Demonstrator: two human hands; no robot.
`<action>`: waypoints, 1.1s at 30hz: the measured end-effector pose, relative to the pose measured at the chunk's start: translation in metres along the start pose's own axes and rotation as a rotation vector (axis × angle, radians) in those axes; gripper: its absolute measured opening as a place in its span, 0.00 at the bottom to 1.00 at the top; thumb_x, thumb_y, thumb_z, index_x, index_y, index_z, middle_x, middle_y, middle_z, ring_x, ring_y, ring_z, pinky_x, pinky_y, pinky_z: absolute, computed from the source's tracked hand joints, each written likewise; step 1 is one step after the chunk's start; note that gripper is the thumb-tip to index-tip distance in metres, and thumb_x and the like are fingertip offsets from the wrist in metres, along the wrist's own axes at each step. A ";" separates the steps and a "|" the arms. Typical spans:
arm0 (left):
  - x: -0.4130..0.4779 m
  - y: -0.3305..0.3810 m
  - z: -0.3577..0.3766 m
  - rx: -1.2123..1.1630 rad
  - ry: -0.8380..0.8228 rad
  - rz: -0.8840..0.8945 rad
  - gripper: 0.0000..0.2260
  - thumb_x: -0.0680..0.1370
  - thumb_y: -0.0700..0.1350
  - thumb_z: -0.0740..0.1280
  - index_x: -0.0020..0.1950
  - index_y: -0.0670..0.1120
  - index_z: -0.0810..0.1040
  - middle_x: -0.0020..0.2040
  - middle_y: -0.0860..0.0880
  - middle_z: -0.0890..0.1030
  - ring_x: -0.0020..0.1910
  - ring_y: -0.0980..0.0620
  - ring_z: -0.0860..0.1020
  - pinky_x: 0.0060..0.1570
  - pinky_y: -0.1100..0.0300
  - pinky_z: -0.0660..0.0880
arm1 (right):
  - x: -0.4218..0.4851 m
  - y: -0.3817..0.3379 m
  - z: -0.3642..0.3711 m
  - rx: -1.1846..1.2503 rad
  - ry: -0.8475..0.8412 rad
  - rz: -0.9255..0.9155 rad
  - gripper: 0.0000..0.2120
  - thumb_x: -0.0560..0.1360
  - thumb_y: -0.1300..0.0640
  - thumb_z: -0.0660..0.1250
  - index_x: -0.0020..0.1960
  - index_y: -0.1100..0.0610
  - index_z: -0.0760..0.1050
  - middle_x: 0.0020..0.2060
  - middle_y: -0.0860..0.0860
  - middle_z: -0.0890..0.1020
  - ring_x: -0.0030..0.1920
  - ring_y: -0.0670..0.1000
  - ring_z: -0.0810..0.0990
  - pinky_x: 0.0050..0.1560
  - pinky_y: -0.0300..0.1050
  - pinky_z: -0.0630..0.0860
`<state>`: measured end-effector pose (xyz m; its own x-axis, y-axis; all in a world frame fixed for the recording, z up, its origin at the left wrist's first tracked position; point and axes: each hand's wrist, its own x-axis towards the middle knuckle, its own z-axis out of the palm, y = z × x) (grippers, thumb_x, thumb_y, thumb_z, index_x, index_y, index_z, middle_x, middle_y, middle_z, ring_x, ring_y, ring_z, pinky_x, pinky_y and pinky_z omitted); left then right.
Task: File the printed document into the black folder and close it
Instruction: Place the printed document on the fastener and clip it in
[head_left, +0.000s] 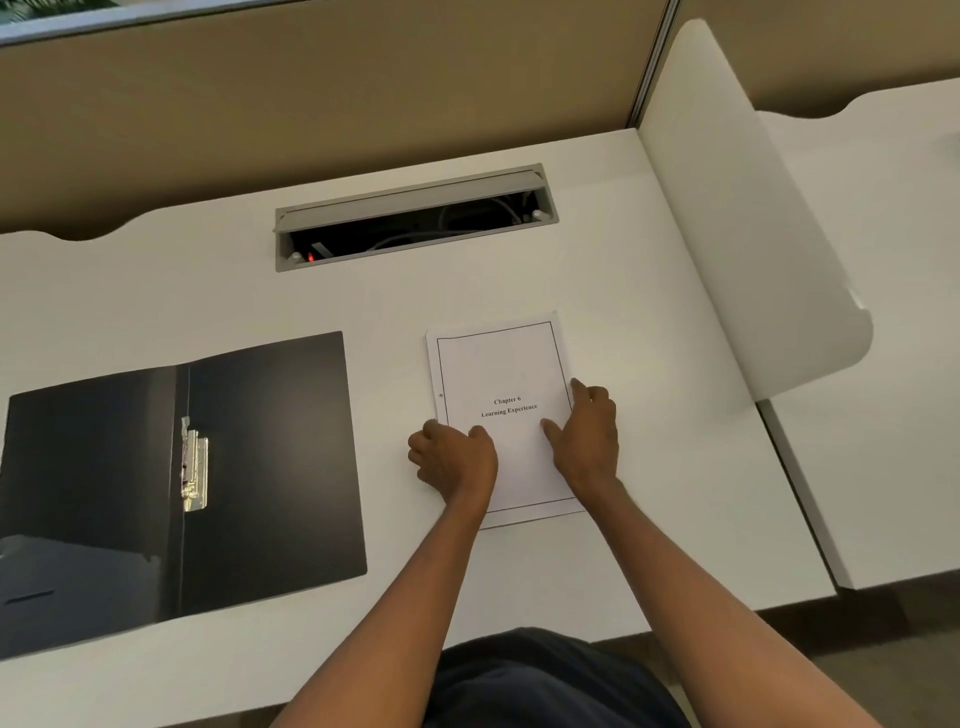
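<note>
Document (501, 374) lies flat, both hands' grip on its side edges: left hand (454, 460), right hand (587, 441).

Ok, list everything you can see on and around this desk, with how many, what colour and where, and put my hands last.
Desk: one, white, fills most of the view.
Black folder: one, lying open at the desk's left.
Metal clip: one, silver, on the folder's spine.
Printed document: one, white with black text, flat at centre, right of the folder.
Cable tray: one, grey, lid open, behind the document.
Side divider: one, white, at the desk's right edge.
Back partition: one, tan, behind the desk.
Left hand: on the document's left edge.
Right hand: on the document's right edge.
</note>
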<state>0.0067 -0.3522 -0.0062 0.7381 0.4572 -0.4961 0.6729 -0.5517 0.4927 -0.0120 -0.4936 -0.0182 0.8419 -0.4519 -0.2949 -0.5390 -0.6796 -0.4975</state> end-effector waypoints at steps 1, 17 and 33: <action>0.003 0.003 -0.001 -0.027 -0.006 -0.038 0.23 0.78 0.46 0.69 0.69 0.39 0.70 0.70 0.40 0.70 0.70 0.39 0.68 0.67 0.44 0.69 | -0.001 0.000 0.001 -0.028 -0.001 -0.011 0.32 0.77 0.55 0.72 0.77 0.58 0.64 0.68 0.55 0.69 0.70 0.56 0.68 0.61 0.49 0.74; 0.049 -0.016 -0.031 -0.547 -0.283 -0.155 0.12 0.74 0.30 0.58 0.36 0.45 0.69 0.34 0.45 0.64 0.36 0.47 0.60 0.40 0.50 0.55 | -0.002 -0.006 0.002 -0.130 -0.018 0.002 0.29 0.76 0.57 0.73 0.74 0.57 0.67 0.66 0.54 0.68 0.67 0.55 0.69 0.56 0.48 0.78; 0.070 -0.052 -0.047 -0.671 -0.477 -0.077 0.05 0.76 0.31 0.73 0.50 0.38 0.85 0.45 0.41 0.89 0.39 0.47 0.88 0.36 0.55 0.84 | -0.005 -0.003 0.003 -0.116 -0.009 -0.017 0.31 0.76 0.57 0.73 0.76 0.57 0.65 0.67 0.54 0.68 0.68 0.55 0.67 0.58 0.49 0.77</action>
<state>0.0258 -0.2592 -0.0331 0.6908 0.0485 -0.7214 0.7180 0.0720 0.6924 -0.0139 -0.4874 -0.0178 0.8509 -0.4348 -0.2949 -0.5234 -0.7498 -0.4047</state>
